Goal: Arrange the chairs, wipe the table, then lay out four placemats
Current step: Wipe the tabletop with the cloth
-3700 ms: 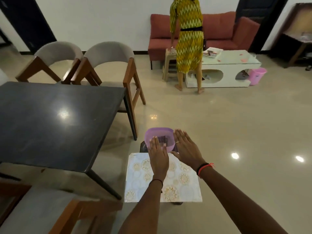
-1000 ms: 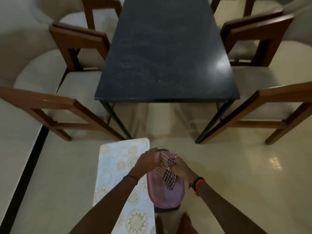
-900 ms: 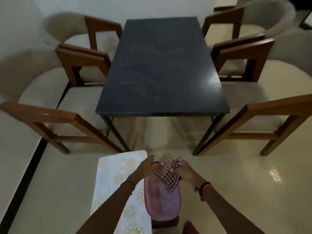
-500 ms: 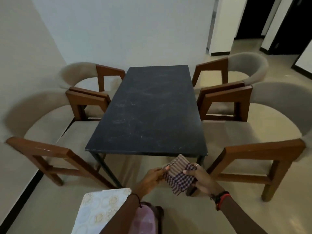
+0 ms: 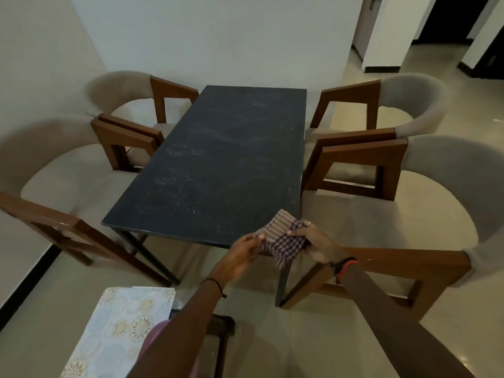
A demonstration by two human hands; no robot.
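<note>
A folded cloth [image 5: 281, 239], checked purple and white with a striped brown panel, is held above the near edge of a smudged black table [image 5: 218, 162]. It is pinched by the left hand [image 5: 243, 248] and right hand [image 5: 313, 242], both arms outstretched.

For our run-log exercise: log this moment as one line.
stage: pre-wipe | both hands hold checked cloth | table smudged | placemats not laid

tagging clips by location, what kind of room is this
Most likely a home dining area: a dark rectangular table with four cushioned wooden armchairs around it, tiled floor, doorways beyond.
</note>
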